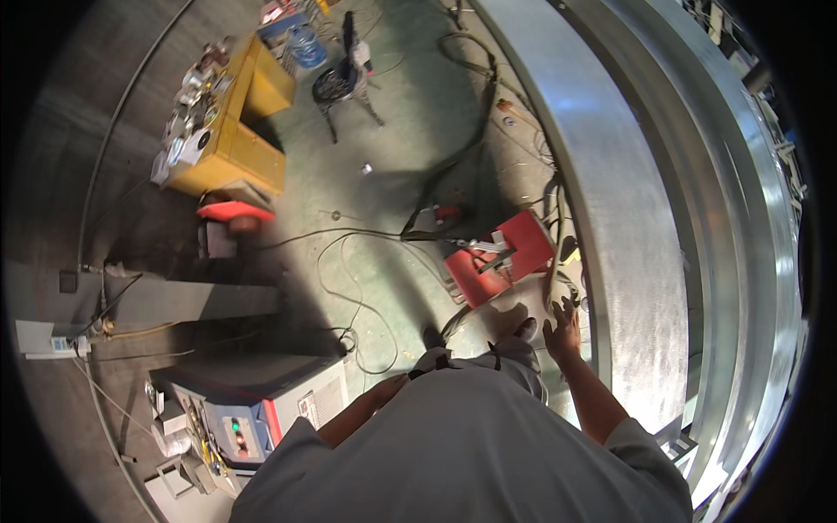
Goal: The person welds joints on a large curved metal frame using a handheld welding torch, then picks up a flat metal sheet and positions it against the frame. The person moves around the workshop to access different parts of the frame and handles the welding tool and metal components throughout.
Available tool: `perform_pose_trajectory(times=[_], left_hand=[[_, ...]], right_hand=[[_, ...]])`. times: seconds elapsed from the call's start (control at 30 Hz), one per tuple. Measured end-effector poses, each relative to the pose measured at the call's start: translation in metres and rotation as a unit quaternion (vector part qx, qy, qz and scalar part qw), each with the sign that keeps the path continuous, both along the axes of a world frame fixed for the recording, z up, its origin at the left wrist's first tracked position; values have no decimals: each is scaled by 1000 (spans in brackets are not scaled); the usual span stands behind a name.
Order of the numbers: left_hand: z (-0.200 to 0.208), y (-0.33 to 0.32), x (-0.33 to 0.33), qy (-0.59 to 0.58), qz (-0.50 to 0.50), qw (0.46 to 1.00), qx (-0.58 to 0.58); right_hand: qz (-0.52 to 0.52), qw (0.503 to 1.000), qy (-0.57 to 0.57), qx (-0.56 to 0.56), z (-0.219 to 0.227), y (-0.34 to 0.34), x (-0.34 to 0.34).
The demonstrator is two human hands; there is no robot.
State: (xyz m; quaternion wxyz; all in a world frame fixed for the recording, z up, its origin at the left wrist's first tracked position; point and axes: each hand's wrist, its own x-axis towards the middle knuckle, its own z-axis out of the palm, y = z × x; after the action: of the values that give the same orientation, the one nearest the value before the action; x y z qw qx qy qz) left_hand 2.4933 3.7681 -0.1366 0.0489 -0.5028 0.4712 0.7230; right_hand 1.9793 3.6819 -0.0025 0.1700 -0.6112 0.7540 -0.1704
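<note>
My right hand (564, 334) is raised beside the long grey steel beam (602, 174), its fingers spread and nothing in them. Whether a fingertip touches the beam's edge I cannot tell. Down at my waist, my left hand (391, 389) lies close to my shirt, and its fingers are mostly hidden. In front of my feet stands a red box-like stand (530, 245) with a metal clamp-like tool (494, 253) lying on top. Dark cables (553, 209) run along the floor between the stand and the beam.
A yellow desk (257, 157) crowded with small items stands far left, near a dark chair (336, 85) and a blue water jug (307, 47). Thin cables (353, 288) loop over the floor. At near left is a machine cabinet with a lit control panel (241, 433).
</note>
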Motion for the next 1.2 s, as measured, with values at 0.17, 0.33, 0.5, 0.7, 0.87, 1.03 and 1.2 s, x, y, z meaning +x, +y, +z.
perform_pose_trajectory(times=[0.17, 0.33, 0.5, 0.7, 0.87, 1.03, 1.2], left_hand=[[81, -24, 58, -66, 396, 897, 185], [113, -75, 119, -65, 467, 875, 111], [109, -153, 160, -41, 477, 872, 104], [112, -273, 210, -137, 435, 887, 71], [116, -382, 254, -149, 433, 887, 62], [100, -505, 262, -196, 382, 901, 58], [45, -692, 250, -145, 285, 944, 85]], right_hand=[[58, 987, 5, 153, -63, -27, 54], [43, 957, -47, 284, -104, -69, 97], [46, 941, -65, 328, -105, -118, 145], [36, 933, -89, 348, -149, -185, 163], [35, 931, -116, 344, -142, -297, 162], [-116, 927, -191, 301, -112, -419, 165], [153, 933, 115, 305, -150, -516, 137]])
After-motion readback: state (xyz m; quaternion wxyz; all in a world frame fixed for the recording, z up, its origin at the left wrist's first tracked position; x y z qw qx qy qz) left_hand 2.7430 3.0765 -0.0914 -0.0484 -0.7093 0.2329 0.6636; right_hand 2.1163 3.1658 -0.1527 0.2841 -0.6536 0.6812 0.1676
